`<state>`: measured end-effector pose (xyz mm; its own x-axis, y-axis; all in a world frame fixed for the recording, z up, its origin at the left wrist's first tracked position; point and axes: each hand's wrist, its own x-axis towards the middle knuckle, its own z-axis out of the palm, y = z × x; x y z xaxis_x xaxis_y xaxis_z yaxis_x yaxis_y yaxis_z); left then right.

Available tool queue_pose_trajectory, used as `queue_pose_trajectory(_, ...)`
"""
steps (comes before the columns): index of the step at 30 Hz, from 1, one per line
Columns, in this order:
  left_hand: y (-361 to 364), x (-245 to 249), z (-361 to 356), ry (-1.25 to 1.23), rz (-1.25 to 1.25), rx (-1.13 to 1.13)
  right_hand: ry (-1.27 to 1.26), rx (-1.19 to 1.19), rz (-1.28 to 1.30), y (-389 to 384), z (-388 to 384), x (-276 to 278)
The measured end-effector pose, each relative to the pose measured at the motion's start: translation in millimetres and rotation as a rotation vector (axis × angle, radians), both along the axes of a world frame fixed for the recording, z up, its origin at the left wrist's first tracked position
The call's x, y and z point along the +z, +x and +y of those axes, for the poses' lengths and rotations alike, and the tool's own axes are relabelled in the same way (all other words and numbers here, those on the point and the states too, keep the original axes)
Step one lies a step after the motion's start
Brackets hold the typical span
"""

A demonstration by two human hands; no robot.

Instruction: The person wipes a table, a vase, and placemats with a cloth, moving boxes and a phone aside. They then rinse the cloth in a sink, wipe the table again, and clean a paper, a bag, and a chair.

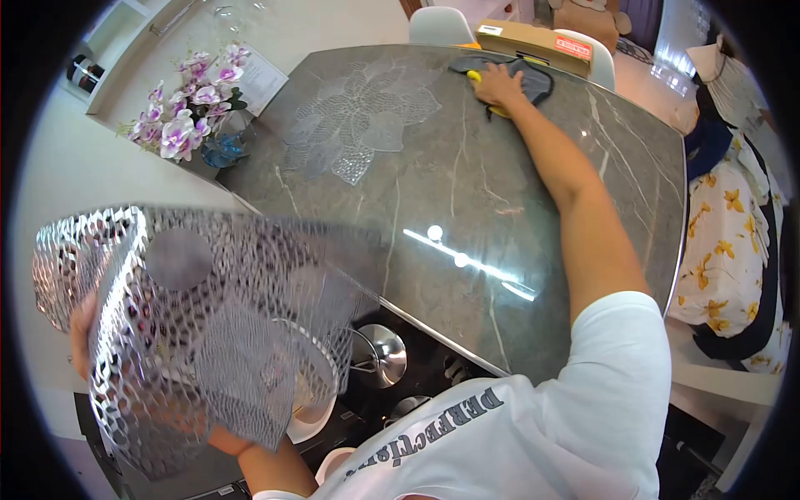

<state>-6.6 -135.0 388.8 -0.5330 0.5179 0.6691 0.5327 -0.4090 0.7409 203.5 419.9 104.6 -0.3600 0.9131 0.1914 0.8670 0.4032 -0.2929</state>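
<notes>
While the marble table spans the view, silver mesh mats hang bunched beyond its near-left corner, clutched by the left hand, fingers mostly screened. A flat mat lies near the orchids. At the far edge the grey cloth sits under the right hand, palm down, fingers spread. Hazard: a wide wipe could shove the flat mat into the orchids.

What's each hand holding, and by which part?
Left hand grips the silver cutout placemats by their left edge. Right hand lies flat on the grey cloth, holding nothing.
</notes>
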Motion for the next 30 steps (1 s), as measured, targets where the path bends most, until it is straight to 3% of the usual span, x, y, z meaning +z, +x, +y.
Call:
queue_pose_trajectory(10, -15.7, 32.6, 101.4, -0.021, -0.201, -0.805, 0.045, -0.426, -0.126, 277.8, -68.3, -26.6)
queue_pose_trajectory(14, -47.7, 62.1, 214.3, -0.206, -0.372, -1.256, 0.052, -0.290, -0.102, 299.3, -144.9, -29.0)
queue_pose_trajectory(15, -135.9, 79.0, 281.8, -0.197, -0.386, -1.480, 0.020, -0.208, -0.082, 294.8, -173.9, -25.6)
queue_pose_trajectory(19, -93.7, 55.1, 354.6, -0.070, -0.265, -1.547, 0.070, 0.097, 0.027, 260.3, -321.0, -15.5)
queue_pose_trajectory(20, -51.6, 37.9, 343.2, 0.067, -0.346, -1.060, 0.071, 0.177, 0.173, 247.2, -356.1, -8.1)
queue_pose_trajectory(21, -18.7, 21.4, 331.4, 0.196, -0.405, -0.568, 0.070, 0.403, 0.094, 238.8, -383.0, 5.9)
queue_pose_trajectory(23, -36.0, -20.9, 333.6, 0.269, -0.697, -0.621, -0.289, 0.585, 0.331, 217.9, -420.5, 41.1)
queue_pose_trajectory(24, -59.0, -54.2, 340.2, 0.236, -0.691, -0.614, -0.289, 0.590, 0.334, 211.8, -418.8, 41.3)
queue_pose_trajectory(26, -41.1, -116.4, 316.1, 0.164, -0.911, -0.445, -0.342, 0.540, 0.400, 200.0, -412.2, 36.2)
queue_pose_trajectory(29, -62.0, -219.9, 302.7, 0.105, -0.833, -0.327, 0.036, 0.488, 0.179, 182.4, -357.0, 17.9)
queue_pose_trajectory(30, -69.9, -240.5, 295.1, 0.115, -0.867, -0.317, 0.048, 0.474, 0.210, 172.6, -329.6, 10.3)
